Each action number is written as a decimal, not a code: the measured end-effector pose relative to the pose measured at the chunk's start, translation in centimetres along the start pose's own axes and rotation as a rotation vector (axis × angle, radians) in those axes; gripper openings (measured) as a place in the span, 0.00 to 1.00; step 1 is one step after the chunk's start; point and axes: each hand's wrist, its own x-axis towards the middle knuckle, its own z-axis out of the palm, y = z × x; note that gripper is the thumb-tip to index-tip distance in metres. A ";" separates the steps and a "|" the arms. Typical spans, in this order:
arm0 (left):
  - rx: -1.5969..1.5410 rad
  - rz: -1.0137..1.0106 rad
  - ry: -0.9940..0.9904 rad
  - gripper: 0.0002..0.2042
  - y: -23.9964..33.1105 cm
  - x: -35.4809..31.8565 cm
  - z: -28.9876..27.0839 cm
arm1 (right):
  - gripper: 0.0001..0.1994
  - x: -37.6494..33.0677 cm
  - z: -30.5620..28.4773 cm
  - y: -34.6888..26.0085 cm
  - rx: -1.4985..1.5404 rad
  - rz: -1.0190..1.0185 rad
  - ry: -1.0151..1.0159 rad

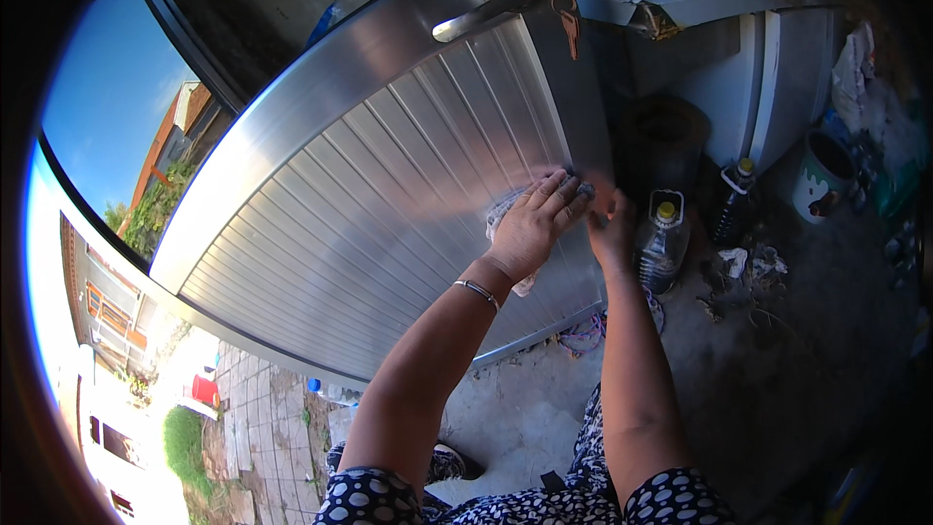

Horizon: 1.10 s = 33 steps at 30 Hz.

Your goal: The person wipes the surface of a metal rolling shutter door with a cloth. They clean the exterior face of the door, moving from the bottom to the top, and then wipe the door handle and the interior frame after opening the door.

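Observation:
A silvery metal door (360, 204) with a ribbed panel stands in front of me. My left hand (530, 228) presses a pale, dark-patterned cloth (498, 214) against the panel near the door's right side. Its fingers lie together over the cloth, and bunched folds show beyond the fingertips and below the palm. Close beside it, my right hand (612, 230) is curled at the door's narrow edge, its fingers partly in shadow. Above both hands are a lever handle (476, 19) and a bunch of keys (568, 29) hanging by the lock.
Right of the door stand a clear jug with a yellow cap (663, 248), a dark bottle (734, 199) and a paint-stained bucket (822, 175). Litter (753, 262) lies on the concrete floor. A cluttered shelf (700, 0) is at upper right. Paving (262, 408) shows outside at left.

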 end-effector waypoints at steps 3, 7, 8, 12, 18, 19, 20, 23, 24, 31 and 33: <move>-0.422 -0.116 0.126 0.29 0.8 0.0 -0.4 | 0.30 0.7 -0.5 0.7 -0.007 0.021 -0.020; -1.053 -0.377 0.196 0.25 -0.1 -0.4 -2.9 | 0.19 0.9 -1.7 -1.7 0.155 -0.065 0.104; -1.193 -0.490 0.200 0.24 -0.2 -0.9 -3.5 | 0.17 0.2 -2.5 -3.8 0.190 -0.030 0.025; -1.377 -0.645 0.210 0.22 0.1 -0.4 -4.7 | 0.17 -0.2 -5.9 -6.3 0.663 0.124 -0.626; -1.431 -0.607 0.228 0.22 0.2 -0.2 -4.7 | 0.22 -2.6 -6.9 -8.5 0.499 -0.158 -0.949; -1.452 -0.614 0.223 0.22 0.1 -0.3 -4.6 | 0.20 -2.7 -7.0 -8.5 0.351 -0.164 -0.969; -1.473 -0.619 0.216 0.22 0.0 -0.3 -4.5 | 0.18 -2.2 -7.1 -8.4 0.109 -0.175 -0.988; -1.406 -0.628 0.167 0.21 0.0 -0.8 -4.3 | 0.11 -1.7 -7.5 -8.5 -0.166 -0.292 -0.537; -1.362 -0.630 0.146 0.21 0.2 -1.1 -4.2 | 0.09 -1.6 -7.6 -8.7 -0.179 -0.340 -0.305; -1.741 -0.776 0.150 0.24 1.7 -1.5 -3.6 | 0.12 -1.6 -5.1 -10.4 0.747 -0.043 -0.213; -1.819 -0.676 0.186 0.29 1.5 -2.2 -3.8 | 0.31 -2.1 -5.8 -11.9 0.687 -0.125 -0.379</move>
